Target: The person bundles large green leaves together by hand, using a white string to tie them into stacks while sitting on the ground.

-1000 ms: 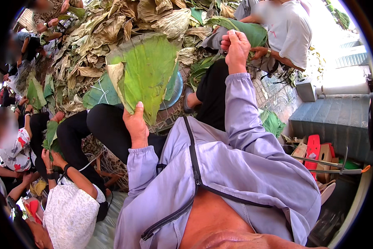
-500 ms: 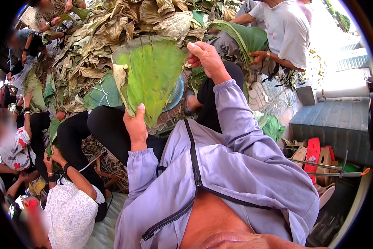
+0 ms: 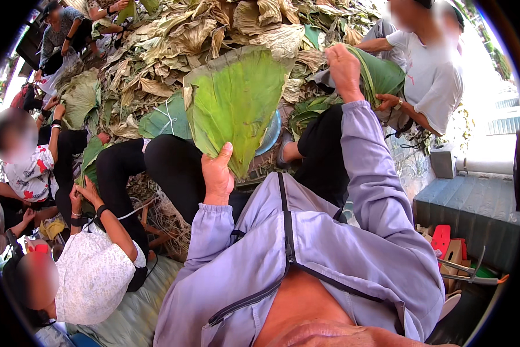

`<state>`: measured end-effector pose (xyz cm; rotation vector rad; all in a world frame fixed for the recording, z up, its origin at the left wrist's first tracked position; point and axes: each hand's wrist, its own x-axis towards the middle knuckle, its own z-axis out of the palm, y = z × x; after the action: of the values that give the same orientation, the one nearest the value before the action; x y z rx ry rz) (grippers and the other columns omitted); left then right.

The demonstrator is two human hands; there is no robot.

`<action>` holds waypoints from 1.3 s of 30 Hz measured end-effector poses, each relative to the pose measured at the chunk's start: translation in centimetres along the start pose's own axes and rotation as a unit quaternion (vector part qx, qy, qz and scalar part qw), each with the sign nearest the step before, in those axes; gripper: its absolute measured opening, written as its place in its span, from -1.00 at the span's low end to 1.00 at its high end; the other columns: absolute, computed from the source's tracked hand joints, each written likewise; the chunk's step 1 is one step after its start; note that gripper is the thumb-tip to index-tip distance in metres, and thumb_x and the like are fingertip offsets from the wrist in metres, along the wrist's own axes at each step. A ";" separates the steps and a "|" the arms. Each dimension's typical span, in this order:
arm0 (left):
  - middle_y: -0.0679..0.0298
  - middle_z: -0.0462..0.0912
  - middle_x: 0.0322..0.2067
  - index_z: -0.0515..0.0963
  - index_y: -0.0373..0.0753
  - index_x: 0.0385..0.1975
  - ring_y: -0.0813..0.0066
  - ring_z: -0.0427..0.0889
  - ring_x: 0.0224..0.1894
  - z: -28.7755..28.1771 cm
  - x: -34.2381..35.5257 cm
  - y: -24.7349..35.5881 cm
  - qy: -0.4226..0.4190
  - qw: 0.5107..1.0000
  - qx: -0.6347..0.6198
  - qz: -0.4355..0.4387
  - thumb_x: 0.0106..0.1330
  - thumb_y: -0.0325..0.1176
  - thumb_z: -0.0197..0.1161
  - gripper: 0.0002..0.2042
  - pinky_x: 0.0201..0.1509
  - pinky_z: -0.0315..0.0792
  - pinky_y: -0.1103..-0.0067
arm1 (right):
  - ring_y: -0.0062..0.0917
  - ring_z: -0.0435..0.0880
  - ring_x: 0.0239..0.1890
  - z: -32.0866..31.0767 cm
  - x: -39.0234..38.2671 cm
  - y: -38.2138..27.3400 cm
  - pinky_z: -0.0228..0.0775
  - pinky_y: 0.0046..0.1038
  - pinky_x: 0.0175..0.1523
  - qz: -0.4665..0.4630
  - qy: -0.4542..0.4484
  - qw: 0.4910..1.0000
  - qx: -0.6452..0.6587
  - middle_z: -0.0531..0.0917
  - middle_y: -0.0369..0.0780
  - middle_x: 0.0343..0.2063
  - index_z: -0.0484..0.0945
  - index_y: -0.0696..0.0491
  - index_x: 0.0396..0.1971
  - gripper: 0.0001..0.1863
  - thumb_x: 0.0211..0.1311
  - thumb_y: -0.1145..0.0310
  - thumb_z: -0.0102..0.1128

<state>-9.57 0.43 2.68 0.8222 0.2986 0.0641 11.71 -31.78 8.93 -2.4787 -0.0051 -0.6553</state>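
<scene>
A large green lotus leaf (image 3: 237, 104), folded into a fan shape with a dull brownish upper rim, stands up in front of my knees. My left hand (image 3: 218, 173) grips it near its narrow lower end, thumb pressed on the front face. Away from the leaf, to its right, my right hand (image 3: 344, 72) is raised with the fingers curled in; whether anything is inside them is hidden. Behind the held leaf, the edge of a blue basin (image 3: 273, 133) shows. Left of it lies a bundle of green leaves (image 3: 166, 118) tied with white string.
A big heap of dried leaves (image 3: 179, 43) fills the far side. At right, a person in a white shirt (image 3: 428, 75) holds a green leaf stack (image 3: 381, 72). Several people sit at left, one in a patterned white top (image 3: 98, 277). A grey ribbed box (image 3: 465, 202) stands at right.
My right hand has moved up and right, away from the leaf's edge. My left hand still holds the leaf. The whole view has shifted, so the surroundings sit further right.
</scene>
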 end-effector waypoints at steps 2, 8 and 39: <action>0.23 0.53 0.17 0.38 -0.30 0.26 0.33 0.54 0.15 -0.6 0.0 0.7 0.004 0.999 -0.038 -0.015 0.36 -0.62 0.20 -0.55 0.29 0.42 0.36 | -0.67 0.57 -0.51 -1.1 0.4 0.1 0.45 -0.52 -0.39 0.201 -0.088 0.927 0.306 0.65 -0.32 -0.51 0.59 0.13 -0.27 -0.87 0.35 0.37 0.23; 0.20 0.52 0.18 0.36 -0.28 0.28 0.24 0.54 0.18 0.4 1.4 0.2 0.000 0.995 -0.097 -0.037 0.39 -0.55 0.20 -0.55 0.29 0.45 0.27 | -0.55 0.62 -0.14 -0.5 -6.6 -6.5 0.50 -0.50 -0.09 0.195 -0.318 0.807 0.457 0.64 -0.24 -0.17 0.53 0.19 0.05 -0.54 0.25 0.25 0.36; 0.48 0.59 -0.37 0.62 -0.30 -0.26 0.74 0.45 -0.31 0.3 11.0 9.8 -0.107 0.942 0.310 0.065 0.39 -0.41 0.30 -0.91 -0.17 0.37 0.70 | -0.63 0.60 -0.01 -4.4 -13.7 -5.1 0.42 -0.53 0.15 0.165 -0.213 0.785 0.559 0.66 -0.26 0.01 0.50 0.23 0.17 -0.62 0.39 0.51 0.13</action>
<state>1.59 8.78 7.37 1.4657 0.0502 0.0017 -3.04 -27.98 8.54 -1.3397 -0.0986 0.1144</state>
